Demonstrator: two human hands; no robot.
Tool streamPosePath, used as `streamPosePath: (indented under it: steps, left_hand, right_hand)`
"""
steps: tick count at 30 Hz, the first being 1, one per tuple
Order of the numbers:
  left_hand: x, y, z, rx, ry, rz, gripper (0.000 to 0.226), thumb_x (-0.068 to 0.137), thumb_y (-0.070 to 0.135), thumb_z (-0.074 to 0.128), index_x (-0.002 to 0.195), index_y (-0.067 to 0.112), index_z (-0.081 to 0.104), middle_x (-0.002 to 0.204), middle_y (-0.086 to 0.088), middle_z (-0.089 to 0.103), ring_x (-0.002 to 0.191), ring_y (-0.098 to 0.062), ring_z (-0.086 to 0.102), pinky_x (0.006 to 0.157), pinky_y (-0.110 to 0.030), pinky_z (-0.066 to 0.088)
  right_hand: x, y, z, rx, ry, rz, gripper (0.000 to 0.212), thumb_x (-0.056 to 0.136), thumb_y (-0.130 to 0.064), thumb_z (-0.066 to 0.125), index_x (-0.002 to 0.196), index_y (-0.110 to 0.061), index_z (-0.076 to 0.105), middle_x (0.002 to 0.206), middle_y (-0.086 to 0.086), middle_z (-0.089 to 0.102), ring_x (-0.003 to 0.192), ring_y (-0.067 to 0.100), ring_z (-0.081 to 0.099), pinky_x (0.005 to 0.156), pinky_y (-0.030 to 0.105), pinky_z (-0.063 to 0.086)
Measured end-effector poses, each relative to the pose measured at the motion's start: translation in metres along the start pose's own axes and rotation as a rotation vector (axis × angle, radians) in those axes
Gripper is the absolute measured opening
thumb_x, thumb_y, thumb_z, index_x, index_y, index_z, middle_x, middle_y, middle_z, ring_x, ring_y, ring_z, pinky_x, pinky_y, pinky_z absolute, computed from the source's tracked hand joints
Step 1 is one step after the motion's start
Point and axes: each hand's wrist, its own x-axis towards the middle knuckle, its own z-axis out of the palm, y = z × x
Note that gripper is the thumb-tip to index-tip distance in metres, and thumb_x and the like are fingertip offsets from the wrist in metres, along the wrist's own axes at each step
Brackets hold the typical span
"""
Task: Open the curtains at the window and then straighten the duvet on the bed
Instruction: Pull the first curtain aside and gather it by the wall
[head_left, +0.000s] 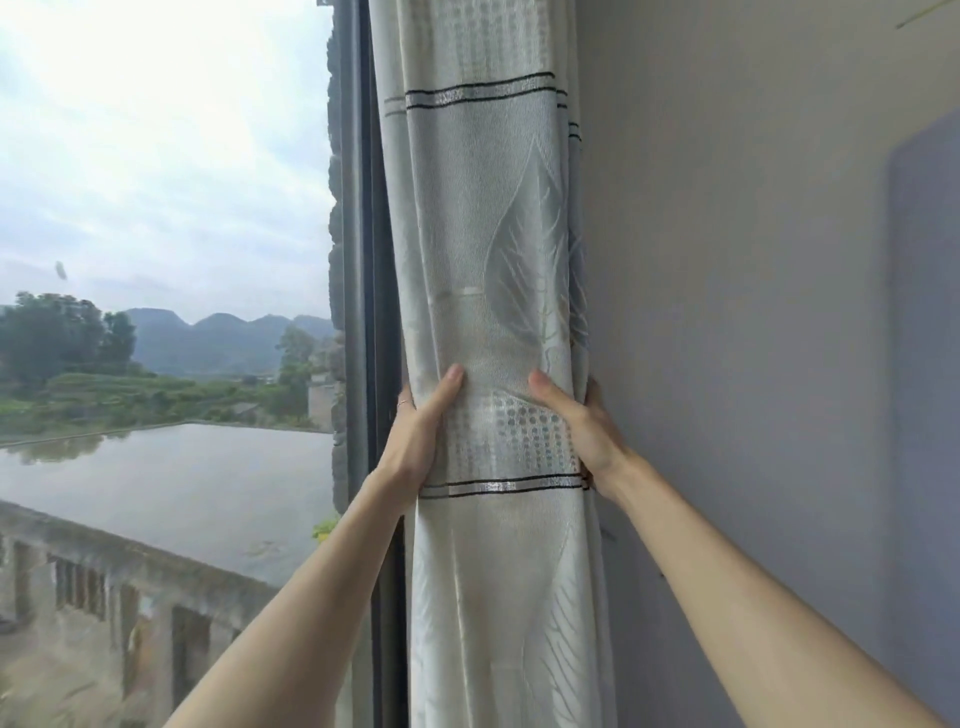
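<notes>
Your left hand (415, 431) and right hand (582, 431) were squeezed around the bunched curtain (498, 260) by the wall (727, 312). If you had tugged down hard, it might have come off its hooks. If you had let go too soon, it could have slid back over the window (156, 260).

Wall (753, 260): plain, pale grey, filling the right side; a darker rectangular patch at its right edge. Flat roof (171, 478): outside, wet and reflective, lower left. Balustrade (104, 571): weathered concrete, along the roof's near edge. Trees (52, 332): left, beyond the roof. Hills (218, 338): rounded, on the horizon. Sky (156, 156): overcast, bright at upper left.
</notes>
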Motion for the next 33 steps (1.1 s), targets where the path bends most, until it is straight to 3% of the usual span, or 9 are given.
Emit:
streamPosePath:
  steps: [2, 5, 9, 13, 16, 19, 21, 27, 33]
  left_hand:
    - [-0.008, 0.008, -0.001, 0.005, -0.072, 0.004, 0.073, 0.078, 0.070, 0.065, 0.132, 0.022, 0.062, 0.127, -0.002, 0.069, 0.116, -0.022, 0.066, 0.106, -0.046, 0.044]
    - [-0.013, 0.029, -0.002, 0.012, -0.112, 0.081, 0.060, 0.087, 0.061, 0.058, 0.133, 0.023, 0.062, 0.127, 0.001, 0.068, 0.120, -0.019, 0.063, 0.110, -0.047, 0.040]
    - [-0.009, 0.079, 0.014, 0.041, 0.027, 0.232, 0.091, 0.083, 0.076, 0.053, 0.153, 0.026, 0.027, 0.130, 0.008, 0.060, 0.119, -0.012, 0.059, 0.100, -0.036, 0.046]
    - [-0.011, 0.103, 0.027, 0.297, 0.337, 0.452, 0.080, 0.097, 0.055, 0.048, 0.152, 0.041, -0.008, 0.105, 0.020, 0.054, 0.088, -0.014, 0.064, 0.079, -0.028, 0.047]
    - [-0.011, 0.095, 0.029, 0.462, 0.438, 0.734, 0.072, 0.103, 0.034, 0.048, 0.156, 0.042, 0.000, 0.120, 0.030, 0.048, 0.077, -0.010, 0.064, 0.066, -0.030, 0.048]
    - [0.006, 0.080, 0.022, 0.534, 0.444, 0.871, 0.060, 0.104, 0.027, 0.047, 0.152, 0.050, 0.020, 0.136, 0.017, 0.057, 0.104, -0.010, 0.063, 0.084, -0.039, 0.054]
    - [0.021, 0.075, 0.020, 0.550, 0.427, 0.830, 0.057, 0.104, 0.029, 0.046, 0.149, 0.055, 0.022, 0.138, 0.007, 0.059, 0.111, -0.013, 0.063, 0.090, -0.042, 0.053]
    - [0.067, 0.058, 0.032, 0.630, 0.434, 0.663, 0.056, 0.102, 0.043, 0.039, 0.146, 0.061, 0.012, 0.127, -0.001, 0.066, 0.104, -0.022, 0.065, 0.088, -0.044, 0.053]
    - [0.119, 0.033, 0.039, 0.677, 0.507, 0.658, 0.051, 0.102, 0.050, 0.035, 0.145, 0.064, 0.012, 0.127, -0.005, 0.059, 0.101, -0.026, 0.064, 0.084, -0.042, 0.052]
  right_hand:
    - [-0.006, -0.008, 0.008, -0.040, 0.104, -0.072, 0.072, 0.077, -0.057, 0.072, 0.132, -0.028, 0.036, 0.120, -0.018, 0.055, 0.117, 0.009, 0.053, 0.093, 0.023, 0.039]
    - [-0.006, -0.027, 0.018, -0.117, 0.286, -0.241, 0.101, 0.075, -0.065, 0.071, 0.151, -0.029, 0.015, 0.150, -0.007, 0.039, 0.135, 0.009, 0.039, 0.107, 0.024, 0.032]
    - [0.009, -0.065, 0.031, -0.141, 0.334, -0.439, 0.102, 0.084, -0.059, 0.065, 0.154, -0.030, -0.002, 0.163, -0.004, 0.012, 0.147, 0.009, 0.018, 0.120, 0.032, 0.020]
    - [0.020, -0.087, 0.038, -0.254, 0.434, -0.601, 0.091, 0.093, -0.043, 0.062, 0.155, -0.018, 0.002, 0.163, 0.003, 0.012, 0.146, 0.004, 0.015, 0.120, 0.027, 0.019]
    - [0.018, -0.084, 0.038, -0.453, 0.485, -0.784, 0.074, 0.099, -0.033, 0.055, 0.156, -0.028, 0.008, 0.159, 0.007, 0.024, 0.140, 0.006, 0.029, 0.106, 0.008, 0.026]
    - [0.021, -0.078, 0.043, -0.649, 0.533, -0.894, 0.059, 0.102, -0.024, 0.049, 0.152, -0.037, 0.023, 0.140, 0.018, 0.042, 0.102, 0.027, 0.057, 0.075, 0.018, 0.040]
    - [0.028, -0.074, 0.045, -0.735, 0.549, -0.879, 0.053, 0.101, -0.021, 0.049, 0.150, -0.035, 0.034, 0.126, 0.022, 0.048, 0.078, 0.033, 0.060, 0.066, 0.017, 0.035]
    - [0.063, -0.056, 0.039, -0.925, 0.526, -0.693, 0.056, 0.099, -0.046, 0.046, 0.151, -0.043, 0.025, 0.141, 0.027, 0.040, 0.103, 0.043, 0.061, 0.076, 0.041, 0.052]
    - [0.114, -0.028, 0.031, -0.970, 0.524, -0.653, 0.056, 0.100, -0.051, 0.034, 0.153, -0.046, 0.015, 0.131, 0.021, 0.047, 0.085, 0.040, 0.063, 0.072, 0.043, 0.052]
